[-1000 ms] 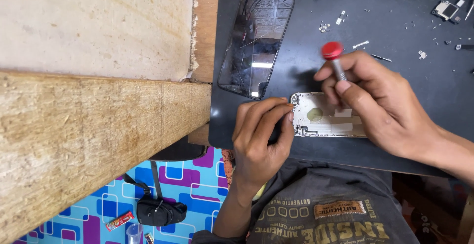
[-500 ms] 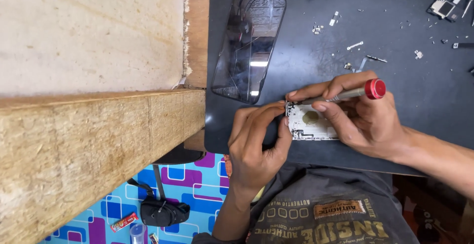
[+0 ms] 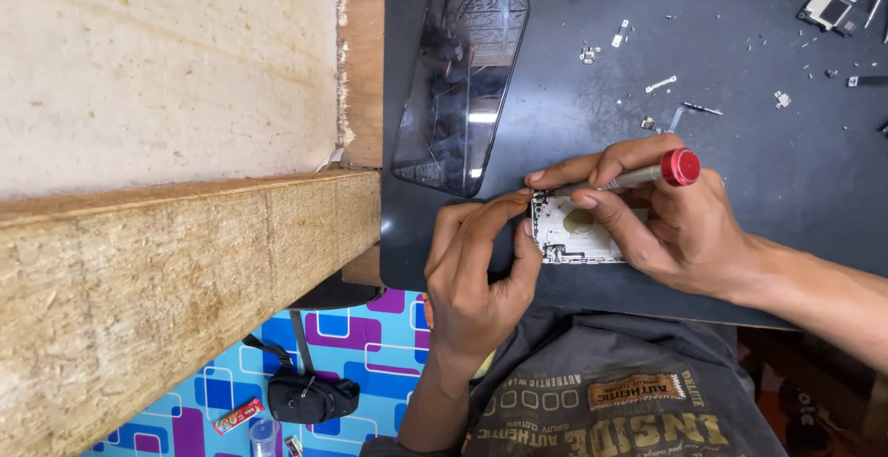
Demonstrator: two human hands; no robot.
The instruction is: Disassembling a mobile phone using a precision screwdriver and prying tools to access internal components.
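Phone frame: the opened white phone frame [image 3: 578,230] lies flat at the near edge of the dark work mat [image 3: 740,142], between both hands, its long axis running left to right.
Left hand: the left hand [image 3: 476,277] curls tight around the frame's left end, fingertips on its top corner.
Right hand: the right hand [image 3: 671,226] pinches a red-capped screwdriver [image 3: 638,176], lying nearly level, tip at the frame's top-left corner.
Nearer hand: both touch; the tool's tip meets the left fingertips.
Aside: a detached black screen [image 3: 460,87] rests beyond, apart.
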